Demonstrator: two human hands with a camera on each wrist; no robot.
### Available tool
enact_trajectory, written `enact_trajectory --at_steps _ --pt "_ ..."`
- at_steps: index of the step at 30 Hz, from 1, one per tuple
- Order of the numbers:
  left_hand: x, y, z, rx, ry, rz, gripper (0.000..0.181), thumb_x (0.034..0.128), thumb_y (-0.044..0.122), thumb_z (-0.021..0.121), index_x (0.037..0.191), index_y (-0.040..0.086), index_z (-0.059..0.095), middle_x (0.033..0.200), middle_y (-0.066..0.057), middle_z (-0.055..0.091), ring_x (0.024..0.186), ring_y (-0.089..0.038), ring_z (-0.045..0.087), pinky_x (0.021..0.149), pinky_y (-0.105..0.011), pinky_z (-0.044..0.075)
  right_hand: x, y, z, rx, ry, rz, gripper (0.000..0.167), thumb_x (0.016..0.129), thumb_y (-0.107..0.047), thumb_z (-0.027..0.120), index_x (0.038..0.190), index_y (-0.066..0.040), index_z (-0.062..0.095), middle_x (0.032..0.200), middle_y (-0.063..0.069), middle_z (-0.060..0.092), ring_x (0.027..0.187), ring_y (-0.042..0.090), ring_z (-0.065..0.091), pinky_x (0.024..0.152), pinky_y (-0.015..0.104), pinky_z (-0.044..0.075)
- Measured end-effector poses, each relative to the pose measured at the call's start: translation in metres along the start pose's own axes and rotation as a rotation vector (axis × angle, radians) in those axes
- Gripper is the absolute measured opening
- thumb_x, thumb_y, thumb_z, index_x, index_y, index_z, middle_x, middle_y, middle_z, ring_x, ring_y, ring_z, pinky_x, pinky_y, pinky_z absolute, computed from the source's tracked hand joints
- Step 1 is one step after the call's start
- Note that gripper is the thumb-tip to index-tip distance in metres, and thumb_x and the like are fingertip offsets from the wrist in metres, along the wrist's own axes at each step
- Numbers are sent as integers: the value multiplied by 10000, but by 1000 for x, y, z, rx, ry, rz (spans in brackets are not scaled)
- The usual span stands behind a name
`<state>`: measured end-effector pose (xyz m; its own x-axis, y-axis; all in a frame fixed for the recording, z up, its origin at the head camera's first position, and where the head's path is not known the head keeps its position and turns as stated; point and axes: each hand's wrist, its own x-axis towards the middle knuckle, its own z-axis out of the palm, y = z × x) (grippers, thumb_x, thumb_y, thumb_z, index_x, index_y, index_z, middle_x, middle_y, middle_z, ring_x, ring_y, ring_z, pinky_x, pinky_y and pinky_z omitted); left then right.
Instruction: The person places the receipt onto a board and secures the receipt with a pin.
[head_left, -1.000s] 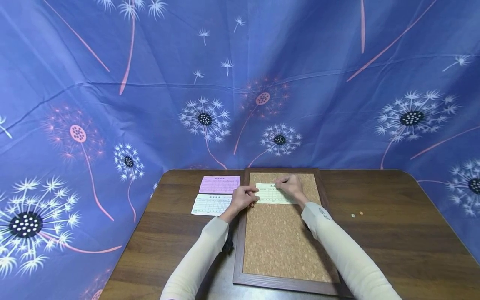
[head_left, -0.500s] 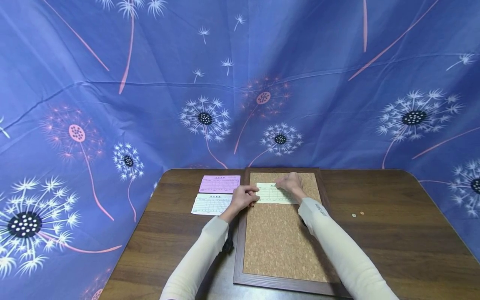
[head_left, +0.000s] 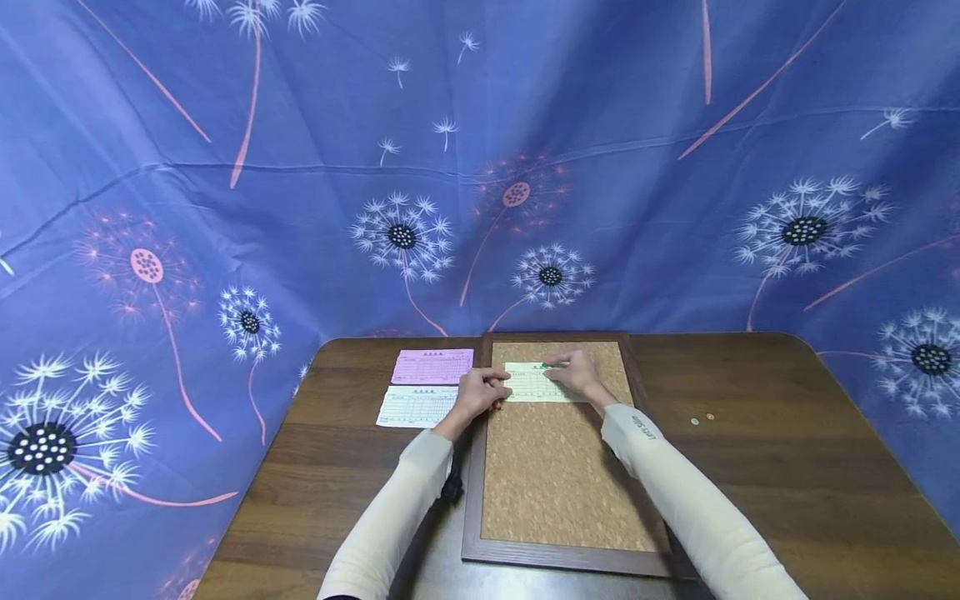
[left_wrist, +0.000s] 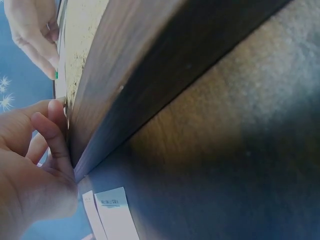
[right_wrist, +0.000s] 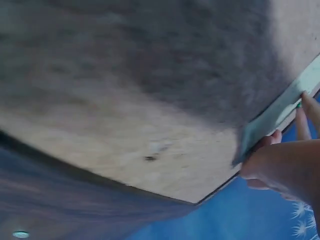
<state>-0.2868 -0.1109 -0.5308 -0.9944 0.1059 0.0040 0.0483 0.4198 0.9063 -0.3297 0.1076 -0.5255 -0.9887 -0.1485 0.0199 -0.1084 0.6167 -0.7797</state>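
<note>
A pale yellow-green printed form lies across the upper part of a framed corkboard. My left hand holds the form at its left edge, finger and thumb near the corners; in the left wrist view this hand is beside the board's wooden frame. My right hand is over the form's right half. Between its fingertips a small green thumbtack shows at the form's top edge, and the right wrist view shows the tack there too. The tack's point is hidden.
Left of the board, a pink form and a white form lie on the wooden table. Two small round pieces, one pale and one orange, lie to the right. A blue dandelion-patterned cloth hangs behind.
My right fingers have shifted slightly and spread, so the green thumbtack now shows in the head view. My left hand stays at the form's left edge. The head view has turned slightly.
</note>
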Motion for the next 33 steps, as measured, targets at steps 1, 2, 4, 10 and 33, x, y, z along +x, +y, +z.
enact_trajectory --at_steps 1,2,4,10,33 --pt "1 0 -1 6 4 2 267 844 -45 741 1110 -74 741 759 -220 723 440 -41 541 435 -162 446 1 3 -1 -6 -11 -34 275 880 -71 771 1140 16 752 1239 207 715 1327 411 518 1183 576 285" --pt "1 0 -1 10 9 3 266 843 -48 742 1108 -73 742 752 -215 721 438 -43 539 433 -159 440 1 6 -2 6 -26 -64 291 884 -67 764 1160 24 741 1278 224 689 1345 424 479 1172 596 281" --pt "3 -1 -2 19 18 12 266 834 -50 745 1100 -73 745 724 -191 713 433 -40 535 427 -157 434 -1 13 -5 68 -47 -119 320 887 -49 754 1187 56 717 1342 279 619 1356 450 428 1153 621 304" --pt "6 -2 2 7 24 -9 250 841 -42 748 1091 -61 750 654 -57 659 437 -40 530 421 -148 417 -26 27 -32 164 -41 -219 370 905 -118 747 1235 42 697 1348 295 573 1256 466 536 1028 580 475" --pt "-34 -8 -21 -78 -82 37 322 866 37 769 1170 -58 724 707 -42 687 530 -39 563 486 -171 452 -164 94 -108 47 -18 -270 399 871 -87 793 1222 64 679 953 118 677 791 -47 596 681 186 505"
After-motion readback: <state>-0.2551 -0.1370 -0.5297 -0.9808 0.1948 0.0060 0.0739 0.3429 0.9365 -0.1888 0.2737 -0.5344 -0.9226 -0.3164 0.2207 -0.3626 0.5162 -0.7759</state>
